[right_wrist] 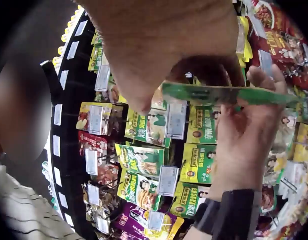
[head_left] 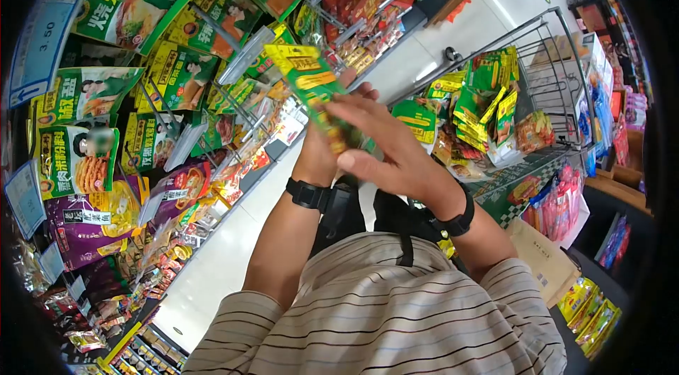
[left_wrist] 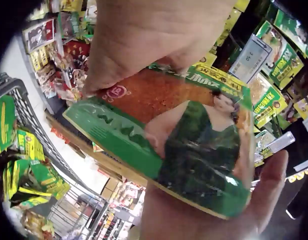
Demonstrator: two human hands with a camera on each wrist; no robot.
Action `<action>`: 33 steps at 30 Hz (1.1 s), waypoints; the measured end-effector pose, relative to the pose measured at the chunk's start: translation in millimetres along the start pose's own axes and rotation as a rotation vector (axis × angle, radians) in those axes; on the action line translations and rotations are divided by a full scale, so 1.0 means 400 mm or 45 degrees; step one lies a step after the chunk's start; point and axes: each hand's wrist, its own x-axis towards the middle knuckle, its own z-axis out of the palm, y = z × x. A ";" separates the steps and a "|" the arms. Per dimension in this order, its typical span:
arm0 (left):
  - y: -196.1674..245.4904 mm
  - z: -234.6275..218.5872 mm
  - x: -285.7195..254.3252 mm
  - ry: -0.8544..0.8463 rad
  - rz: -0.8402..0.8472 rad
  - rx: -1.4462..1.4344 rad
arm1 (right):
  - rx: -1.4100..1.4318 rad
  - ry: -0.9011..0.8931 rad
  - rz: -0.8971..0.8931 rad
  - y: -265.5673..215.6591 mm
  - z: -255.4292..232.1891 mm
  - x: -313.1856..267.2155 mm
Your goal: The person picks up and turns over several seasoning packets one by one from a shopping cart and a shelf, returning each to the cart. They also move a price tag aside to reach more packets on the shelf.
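Note:
A flat green-and-yellow seasoning packet (head_left: 305,76) is held tilted in front of the body. My left hand (head_left: 318,147) grips it from beneath, partly hidden by the packet in the head view. In the right wrist view the left thumb and fingers (right_wrist: 264,77) pinch its edge. My right hand (head_left: 389,141) reaches over the packet with long, fairly straight fingers, its thumb spread near the lower end. From the left wrist, the packet (left_wrist: 194,145) shows a figure in a green dress beside brown food, and the right thumb (left_wrist: 274,172) stands clear of its side.
Hooks with green seasoning packets (head_left: 180,74), purple packets (head_left: 92,219) and price tags (head_left: 49,28) fill the rack on the left. A wire shopping cart (head_left: 559,71) on the right carries a pile of similar packets (head_left: 481,110). Behind it run shelves and a cardboard box (head_left: 541,258).

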 end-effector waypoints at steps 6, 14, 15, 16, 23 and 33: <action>0.026 0.015 0.020 -0.164 -0.307 -0.365 | -0.161 -0.037 0.012 -0.033 0.037 -0.023; 0.031 0.029 0.024 -0.214 -0.400 -0.394 | -0.268 0.004 -0.067 -0.024 0.057 -0.038; 0.030 0.026 0.028 -0.227 -0.414 -0.393 | -0.265 0.015 -0.078 -0.022 0.057 -0.038; 0.028 0.020 0.033 -0.242 -0.428 -0.392 | -0.263 0.026 -0.089 -0.020 0.055 -0.037; 0.022 0.001 0.070 -0.300 -0.473 -0.349 | -0.135 0.087 0.025 -0.002 0.011 -0.026; 0.045 0.003 0.089 -0.101 -0.014 0.021 | 0.109 0.301 0.348 0.053 -0.063 0.031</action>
